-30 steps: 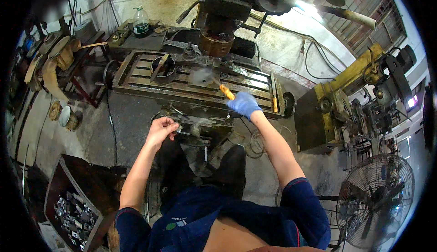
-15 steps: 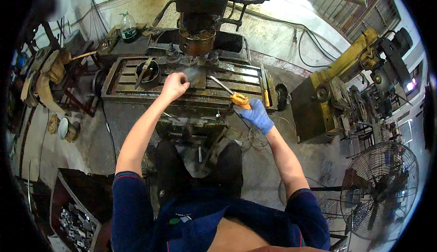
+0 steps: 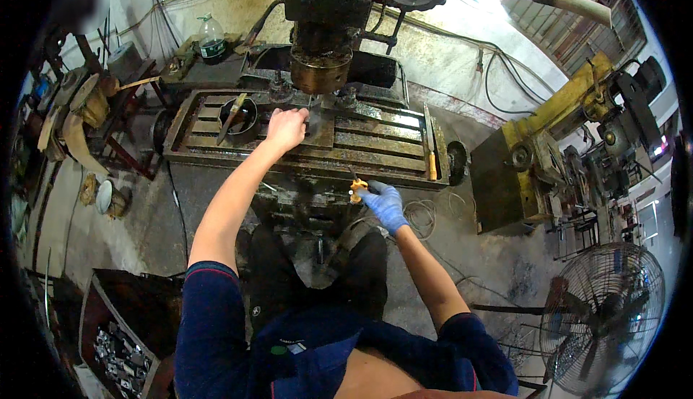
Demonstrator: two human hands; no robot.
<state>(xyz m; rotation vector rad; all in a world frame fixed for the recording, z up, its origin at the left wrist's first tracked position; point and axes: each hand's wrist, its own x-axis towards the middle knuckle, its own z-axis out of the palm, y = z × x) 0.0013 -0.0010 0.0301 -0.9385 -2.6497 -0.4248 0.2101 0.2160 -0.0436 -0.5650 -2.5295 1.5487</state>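
Note:
My bare left hand (image 3: 287, 129) is closed over the slotted milling machine table (image 3: 375, 149), below the round spindle head (image 3: 319, 73). Whatever its fingers may hold is hidden. In front of the table's near edge, my blue-gloved right hand (image 3: 386, 208) grips a yellow air blow gun (image 3: 358, 190), its nozzle pointing away from me. Left of my bare hand stands a dark pot (image 3: 249, 120) on the table, with a brush (image 3: 232, 119) lying across its rim.
A file with a yellow handle (image 3: 432, 166) lies at the table's right end. A yellow-green machine (image 3: 498, 175) stands to the right, above a large fan (image 3: 603, 319). At lower left is a bin of metal pieces (image 3: 119, 356). Coiled hose (image 3: 421, 220) lies on the floor.
My right hand has drawn the blow gun down toward me and left, away from the table top. My left hand remains closed over the table; the whole view has shifted slightly.

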